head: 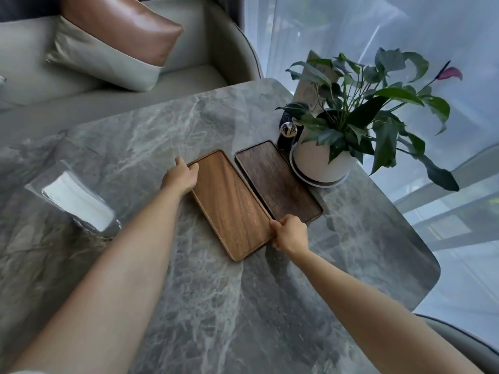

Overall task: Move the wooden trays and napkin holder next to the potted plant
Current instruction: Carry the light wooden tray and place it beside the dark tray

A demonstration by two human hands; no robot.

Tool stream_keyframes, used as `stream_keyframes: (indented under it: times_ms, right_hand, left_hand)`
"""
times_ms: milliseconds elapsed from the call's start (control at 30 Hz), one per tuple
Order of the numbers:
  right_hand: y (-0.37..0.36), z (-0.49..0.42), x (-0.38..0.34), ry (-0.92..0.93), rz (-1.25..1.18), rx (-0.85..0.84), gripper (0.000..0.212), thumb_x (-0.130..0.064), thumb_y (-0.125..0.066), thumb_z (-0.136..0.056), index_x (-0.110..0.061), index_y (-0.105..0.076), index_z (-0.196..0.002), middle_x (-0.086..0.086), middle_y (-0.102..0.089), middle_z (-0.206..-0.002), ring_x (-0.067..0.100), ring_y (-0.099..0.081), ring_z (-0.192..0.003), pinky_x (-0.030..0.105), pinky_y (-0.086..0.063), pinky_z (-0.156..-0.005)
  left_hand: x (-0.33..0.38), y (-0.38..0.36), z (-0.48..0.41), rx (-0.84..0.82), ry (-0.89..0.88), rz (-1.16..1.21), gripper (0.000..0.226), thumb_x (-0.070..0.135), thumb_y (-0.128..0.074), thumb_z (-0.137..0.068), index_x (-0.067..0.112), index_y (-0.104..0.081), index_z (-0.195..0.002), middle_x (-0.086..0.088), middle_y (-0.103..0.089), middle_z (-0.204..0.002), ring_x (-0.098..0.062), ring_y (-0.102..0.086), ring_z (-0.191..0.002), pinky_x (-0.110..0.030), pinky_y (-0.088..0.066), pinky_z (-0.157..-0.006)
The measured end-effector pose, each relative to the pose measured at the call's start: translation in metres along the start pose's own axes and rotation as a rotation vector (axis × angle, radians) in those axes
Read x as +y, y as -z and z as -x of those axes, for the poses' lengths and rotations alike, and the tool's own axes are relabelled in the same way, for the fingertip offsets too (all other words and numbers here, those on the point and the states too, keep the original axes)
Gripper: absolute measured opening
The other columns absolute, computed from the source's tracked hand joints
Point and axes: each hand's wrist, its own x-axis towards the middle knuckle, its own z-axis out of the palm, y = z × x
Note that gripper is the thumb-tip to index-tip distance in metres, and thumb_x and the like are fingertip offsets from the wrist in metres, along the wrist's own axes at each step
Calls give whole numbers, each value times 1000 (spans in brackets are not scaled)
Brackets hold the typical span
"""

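A light wooden tray [232, 203] lies flat on the grey marble table [216, 306]. My left hand [180, 177] grips its far left corner and my right hand [290, 233] grips its near right corner. A dark wooden tray [278, 182] lies directly beside it on the right, touching the saucer of the potted plant [321, 160], a white pot with green leaves. The clear napkin holder [77, 202] with white napkins stands apart at the table's left side.
A small dark object with a shiny round top [286, 133] and an upright card [316, 85] stand behind the plant. A grey sofa with a brown and grey cushion [113, 41] lies beyond the table. Sheer curtains [351, 22] hang at right. The table edge curves at right.
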Motion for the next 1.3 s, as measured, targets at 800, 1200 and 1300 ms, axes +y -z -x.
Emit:
stream_keyframes:
  times_ms: [800, 1200, 1300]
  right_hand:
    - [-10, -4, -2, -53, 146, 73, 20, -20, -46, -95, 0, -48, -93, 28, -62, -105, 40, -62, -94, 45, -53, -79]
    - [-9, -7, 0, 235, 732, 102, 16, -9, -40, -95, -7, -44, -110, 17, -56, -111, 35, -55, -100, 38, -36, -66]
    - [-9, -7, 1, 245, 752, 96, 18, -10, -41, -95, -7, -43, -112, 17, -55, -113, 35, -53, -103, 39, -37, -68]
  left_hand:
    - [0, -17, -15, -118, -112, -124, 72, 47, -36, -94, 2, -11, -146, -24, -32, -148, -41, -35, -133, -46, -33, -107]
    - [0, -22, -3, -149, -195, -274, 99, 56, -55, -82, 5, -2, -147, -21, -28, -150, -36, -28, -137, -46, -31, -109]
    - [0, -24, -3, -141, -200, -298, 98, 58, -52, -83, 5, 0, -148, -21, -24, -152, -35, -25, -139, -45, -28, -111]
